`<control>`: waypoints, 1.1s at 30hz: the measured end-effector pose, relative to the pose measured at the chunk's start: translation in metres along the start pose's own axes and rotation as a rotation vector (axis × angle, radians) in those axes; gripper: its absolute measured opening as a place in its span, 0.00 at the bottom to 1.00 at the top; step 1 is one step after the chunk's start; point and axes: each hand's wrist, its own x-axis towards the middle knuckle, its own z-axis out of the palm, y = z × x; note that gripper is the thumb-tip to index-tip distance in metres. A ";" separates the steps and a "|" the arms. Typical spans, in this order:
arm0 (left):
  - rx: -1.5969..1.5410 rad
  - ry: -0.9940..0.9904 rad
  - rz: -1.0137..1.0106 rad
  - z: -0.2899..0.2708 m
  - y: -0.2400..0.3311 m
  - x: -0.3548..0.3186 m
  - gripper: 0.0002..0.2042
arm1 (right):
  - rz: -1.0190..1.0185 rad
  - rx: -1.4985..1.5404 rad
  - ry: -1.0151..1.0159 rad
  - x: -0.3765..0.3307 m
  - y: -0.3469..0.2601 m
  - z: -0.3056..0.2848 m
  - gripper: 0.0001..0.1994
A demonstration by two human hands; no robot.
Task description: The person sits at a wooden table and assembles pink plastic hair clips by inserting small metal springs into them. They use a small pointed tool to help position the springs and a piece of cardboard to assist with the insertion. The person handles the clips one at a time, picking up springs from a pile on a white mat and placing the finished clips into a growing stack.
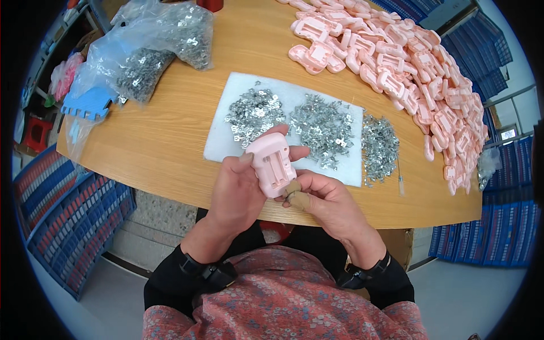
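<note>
My left hand (238, 184) is wrapped round a pale pink plastic casing (272, 164) with a recessed, slotted compartment facing up. Brown coverings sit on the thumb and a fingertip of my right hand (328, 204), which is pinched together at the casing's lower right corner. Whatever lies between those fingertips is too small or hidden to make out. Just beyond my hands, a white foam sheet (218, 133) carries a left pile of small metal contact pieces (255, 110) and a right pile of similar metal pieces (323, 127).
Another heap of small metal parts (379, 147) lies right of the foam, beside a thin pointed tool (400, 175). Many pink casings (396, 68) cover the table's right side. Clear bags of metal parts (170, 39) and a blue foam mat piece (86, 103) are at left.
</note>
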 end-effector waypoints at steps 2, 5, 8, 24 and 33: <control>0.002 -0.025 -0.012 0.000 -0.001 -0.001 0.34 | -0.086 -0.084 -0.015 -0.005 -0.006 -0.008 0.05; -0.006 -0.056 -0.039 0.002 -0.003 -0.003 0.37 | -0.114 -0.130 -0.024 -0.011 -0.013 -0.017 0.06; 0.101 -0.050 -0.065 0.008 -0.010 -0.002 0.40 | -0.112 -0.084 -0.024 -0.013 -0.013 -0.018 0.06; 0.241 0.181 -0.024 -0.001 0.007 -0.001 0.32 | -0.342 -0.638 0.110 -0.012 -0.026 -0.027 0.07; 0.056 0.264 -0.018 -0.001 -0.008 -0.001 0.30 | -0.704 -1.176 0.051 -0.012 -0.017 0.013 0.12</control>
